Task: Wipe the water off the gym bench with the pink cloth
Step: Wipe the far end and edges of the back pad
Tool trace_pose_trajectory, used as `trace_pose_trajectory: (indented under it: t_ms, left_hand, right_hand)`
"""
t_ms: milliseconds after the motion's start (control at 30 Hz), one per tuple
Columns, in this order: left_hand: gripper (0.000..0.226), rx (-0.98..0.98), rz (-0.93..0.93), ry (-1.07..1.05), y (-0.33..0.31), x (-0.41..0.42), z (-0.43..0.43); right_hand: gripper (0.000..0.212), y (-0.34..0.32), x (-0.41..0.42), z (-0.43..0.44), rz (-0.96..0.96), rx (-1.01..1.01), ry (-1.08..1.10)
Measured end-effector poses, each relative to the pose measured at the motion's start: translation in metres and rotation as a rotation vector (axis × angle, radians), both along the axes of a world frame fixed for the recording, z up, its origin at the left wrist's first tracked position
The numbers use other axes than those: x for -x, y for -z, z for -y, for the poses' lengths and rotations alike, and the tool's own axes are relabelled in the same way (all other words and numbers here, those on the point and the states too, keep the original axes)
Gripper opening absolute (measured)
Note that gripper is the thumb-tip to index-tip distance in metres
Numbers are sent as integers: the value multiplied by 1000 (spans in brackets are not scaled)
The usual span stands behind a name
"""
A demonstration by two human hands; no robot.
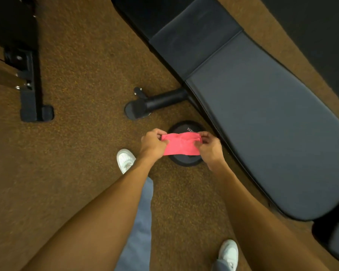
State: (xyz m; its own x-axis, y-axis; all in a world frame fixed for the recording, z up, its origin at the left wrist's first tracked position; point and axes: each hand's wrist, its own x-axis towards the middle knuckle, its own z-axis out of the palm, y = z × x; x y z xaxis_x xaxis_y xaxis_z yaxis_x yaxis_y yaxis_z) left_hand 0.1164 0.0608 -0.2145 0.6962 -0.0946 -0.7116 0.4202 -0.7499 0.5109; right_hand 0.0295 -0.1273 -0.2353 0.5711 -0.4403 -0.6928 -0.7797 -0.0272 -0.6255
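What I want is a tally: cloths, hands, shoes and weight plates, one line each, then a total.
pink cloth: 1
hands, left hand and right hand: 2
white shoes: 2
black weight plate: 1
Total: 6

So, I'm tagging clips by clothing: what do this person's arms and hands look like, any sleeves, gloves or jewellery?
The left arm and right arm are bare as far as the frame shows, with no sleeves. The left hand and right hand wear no gloves, and no watch, wristband or ring is visible.
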Motion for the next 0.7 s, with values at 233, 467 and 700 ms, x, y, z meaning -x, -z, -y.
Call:
trace_pose_trajectory:
  t_ms: [233, 467, 700]
  left_hand:
    - [20, 22, 8, 26, 33, 9, 26]
    - [31, 16, -52, 45, 43, 19, 29]
    - [29, 10, -106, 40, 11, 9, 6]
  right_hand:
    - [26, 35, 21, 8, -128, 82, 10]
    - [43, 29, 41, 6, -161, 134, -45]
    - [50, -17, 30, -15, -156, 152, -37]
